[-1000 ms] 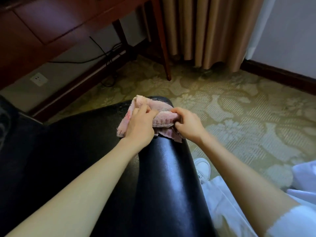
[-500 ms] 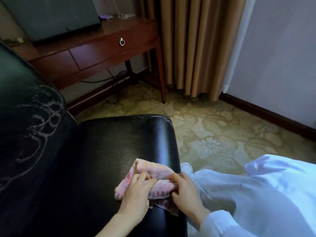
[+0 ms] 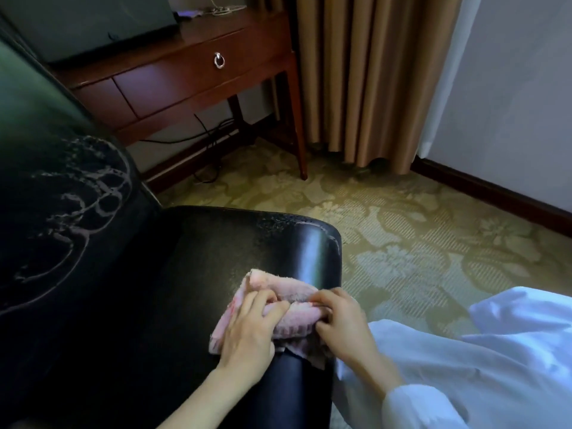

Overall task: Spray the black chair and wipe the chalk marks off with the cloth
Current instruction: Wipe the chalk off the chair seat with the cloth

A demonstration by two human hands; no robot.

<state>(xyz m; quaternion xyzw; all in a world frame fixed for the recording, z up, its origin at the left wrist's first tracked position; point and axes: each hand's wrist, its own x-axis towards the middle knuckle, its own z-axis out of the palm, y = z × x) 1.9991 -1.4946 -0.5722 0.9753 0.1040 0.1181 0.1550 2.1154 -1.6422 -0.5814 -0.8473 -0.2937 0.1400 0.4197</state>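
The wiping is judged to be somewhere in its middle stage. The pink cloth [image 3: 288,305] is found on the seat of the black chair [image 3: 201,258], at about 6 o'clock in the view, close to the seat's right-hand edge. It is grasped by both hands — the left hand [image 3: 247,332] at the cloth's 7 o'clock, fingers curled over a fold, and the right hand [image 3: 343,323] at its 4 o'clock, fingers bent and pinching the bunched fabric. The cloth looks to be gathered or refolded at this instant, not swept across the leather.

The seat around the cloth is seen glossy and free of lines. The chalk marks [image 3: 77,196] on the backrest, at 9 o'clock, are not yet wiped. Their loops look beaded and broken, so spraying is judged likely done there, though this cannot be confirmed. A faint speckled patch [image 3: 278,224] at the seat's far edge, 12 o'clock from the cloth, is also left to be cleaned.

Counted: 1 chair, 1 cloth, 2 hands, 1 large tangle of chalk loops plus 1 faint patch — and 0 spray bottles in view. Beyond the chair, 1 desk [image 3: 185,72] with 1 ring pull [image 3: 218,60], 1 curtain [image 3: 371,72] and 1 patterned carpet [image 3: 402,249] are seen.
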